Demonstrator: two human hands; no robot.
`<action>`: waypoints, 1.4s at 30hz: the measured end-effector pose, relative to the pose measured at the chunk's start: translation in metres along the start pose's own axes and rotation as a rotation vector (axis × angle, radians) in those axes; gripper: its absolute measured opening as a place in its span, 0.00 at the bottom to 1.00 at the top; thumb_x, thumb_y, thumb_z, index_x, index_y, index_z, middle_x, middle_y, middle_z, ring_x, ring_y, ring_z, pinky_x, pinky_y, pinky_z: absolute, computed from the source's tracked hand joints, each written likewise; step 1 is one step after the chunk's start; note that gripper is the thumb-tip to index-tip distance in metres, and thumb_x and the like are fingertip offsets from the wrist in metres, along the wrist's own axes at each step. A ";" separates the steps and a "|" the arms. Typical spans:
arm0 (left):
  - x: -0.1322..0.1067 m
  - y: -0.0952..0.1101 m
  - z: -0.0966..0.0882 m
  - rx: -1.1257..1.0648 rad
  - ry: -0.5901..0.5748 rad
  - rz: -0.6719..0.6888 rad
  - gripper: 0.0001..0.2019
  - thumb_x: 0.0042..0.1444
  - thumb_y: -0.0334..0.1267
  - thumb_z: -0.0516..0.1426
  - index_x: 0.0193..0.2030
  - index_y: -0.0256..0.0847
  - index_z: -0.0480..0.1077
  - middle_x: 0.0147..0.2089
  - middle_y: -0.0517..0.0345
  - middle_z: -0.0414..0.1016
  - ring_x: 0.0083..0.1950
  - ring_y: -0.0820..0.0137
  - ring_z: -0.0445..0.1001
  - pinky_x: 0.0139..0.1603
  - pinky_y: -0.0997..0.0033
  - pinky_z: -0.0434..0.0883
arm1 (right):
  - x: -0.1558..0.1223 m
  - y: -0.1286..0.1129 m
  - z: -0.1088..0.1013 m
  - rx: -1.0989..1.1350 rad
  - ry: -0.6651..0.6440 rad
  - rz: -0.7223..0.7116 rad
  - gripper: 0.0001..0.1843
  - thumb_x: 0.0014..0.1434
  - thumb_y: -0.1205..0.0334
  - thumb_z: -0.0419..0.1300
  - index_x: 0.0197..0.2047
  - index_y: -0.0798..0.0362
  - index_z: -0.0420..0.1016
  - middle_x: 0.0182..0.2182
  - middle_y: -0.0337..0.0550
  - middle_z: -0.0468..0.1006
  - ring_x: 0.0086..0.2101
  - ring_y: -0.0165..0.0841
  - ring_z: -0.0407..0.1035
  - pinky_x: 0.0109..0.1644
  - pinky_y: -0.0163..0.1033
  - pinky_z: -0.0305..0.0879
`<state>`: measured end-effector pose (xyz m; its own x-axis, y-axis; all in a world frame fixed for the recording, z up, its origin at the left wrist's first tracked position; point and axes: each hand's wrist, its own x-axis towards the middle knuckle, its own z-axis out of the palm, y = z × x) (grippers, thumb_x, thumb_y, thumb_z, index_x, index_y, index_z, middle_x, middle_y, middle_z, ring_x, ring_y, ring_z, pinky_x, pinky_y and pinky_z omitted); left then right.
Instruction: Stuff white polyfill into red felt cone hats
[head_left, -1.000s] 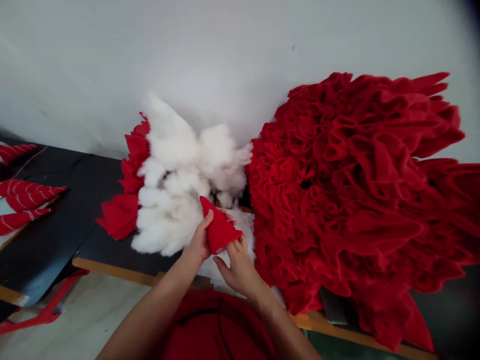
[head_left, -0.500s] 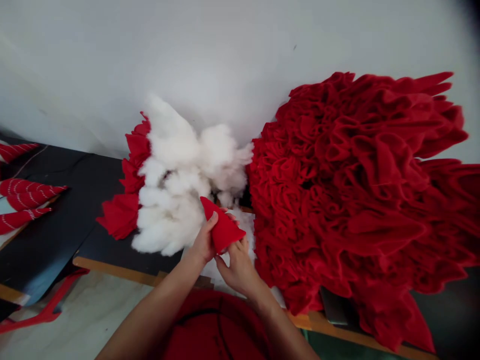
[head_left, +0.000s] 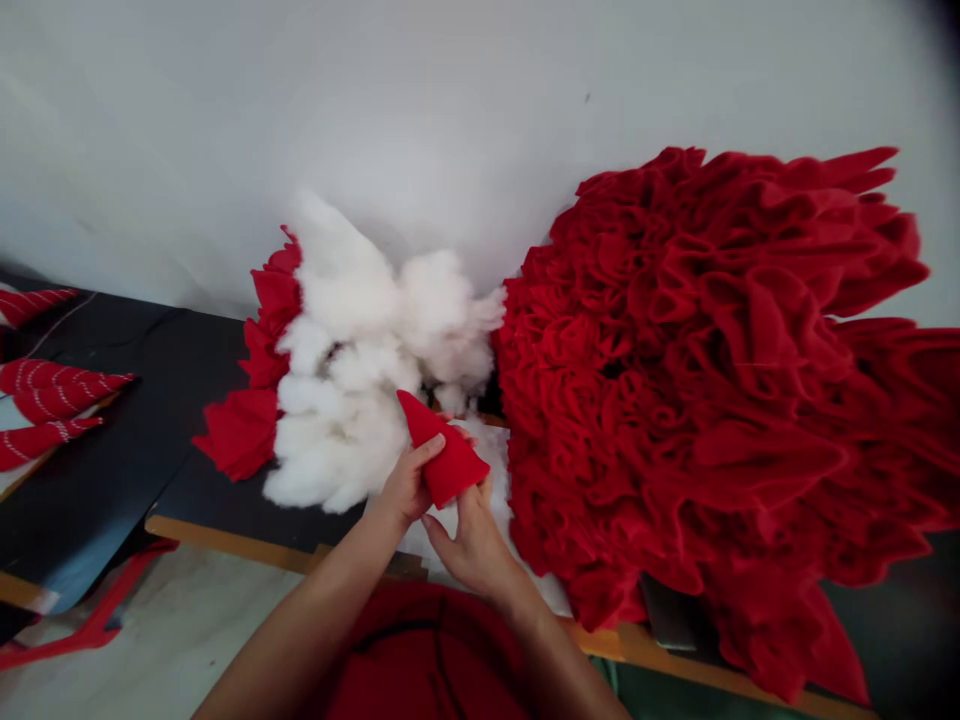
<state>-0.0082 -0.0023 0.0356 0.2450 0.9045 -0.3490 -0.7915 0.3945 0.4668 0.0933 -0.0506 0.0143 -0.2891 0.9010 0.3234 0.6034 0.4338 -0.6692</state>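
Observation:
A small red cone-shaped fabric piece (head_left: 442,460), like a pointed hat, is held over the front of the table with its tip up and to the left. My left hand (head_left: 411,485) is closed around its left side, thumb across the front; fingertips show behind it. My right hand (head_left: 476,540) is at the wide lower end, its fingers reaching up into or behind the opening and partly hidden. Its thumb stands apart from the fabric. White fluffy stuffing (head_left: 345,390) lies heaped just beyond my left hand. Whether stuffing is inside the cone cannot be seen.
A large pile of red fabric pieces (head_left: 697,400) fills the right side. Stacked red pieces (head_left: 244,430) lie left of the stuffing. Striped red cones (head_left: 60,388) sit at far left on the black table (head_left: 202,355). White paper (head_left: 442,555) lies under my hands. Behind is a pale wall (head_left: 450,110).
The cone has tilted slightly, its tip shifting a little left. My left thumb has slid lower across its front, and my right thumb has moved left, away from the rim.

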 end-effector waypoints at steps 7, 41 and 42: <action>0.002 0.003 -0.008 -0.060 0.015 0.005 0.21 0.44 0.36 0.62 0.47 0.40 0.66 0.43 0.52 0.77 0.48 0.56 0.75 0.53 0.54 0.68 | 0.000 -0.001 -0.001 -0.132 0.142 -0.115 0.32 0.54 0.72 0.51 0.62 0.55 0.50 0.53 0.57 0.66 0.56 0.48 0.57 0.55 0.61 0.58; 0.000 0.005 -0.036 -0.013 0.064 0.014 0.27 0.41 0.32 0.62 0.52 0.36 0.68 0.38 0.52 0.78 0.37 0.63 0.76 0.41 0.65 0.72 | -0.006 -0.003 -0.011 0.160 0.313 -0.060 0.18 0.58 0.74 0.52 0.49 0.48 0.68 0.39 0.46 0.71 0.40 0.33 0.69 0.43 0.39 0.70; 0.000 0.006 -0.039 -0.032 0.068 0.033 0.27 0.41 0.31 0.61 0.53 0.36 0.68 0.39 0.52 0.78 0.38 0.63 0.76 0.42 0.64 0.72 | -0.007 0.000 -0.012 0.165 0.334 -0.037 0.17 0.59 0.74 0.52 0.49 0.48 0.69 0.38 0.45 0.71 0.40 0.33 0.69 0.42 0.39 0.70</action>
<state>-0.0349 -0.0063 0.0068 0.1802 0.9035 -0.3888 -0.8166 0.3577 0.4529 0.1045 -0.0565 0.0201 -0.0337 0.8463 0.5317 0.4611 0.4851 -0.7430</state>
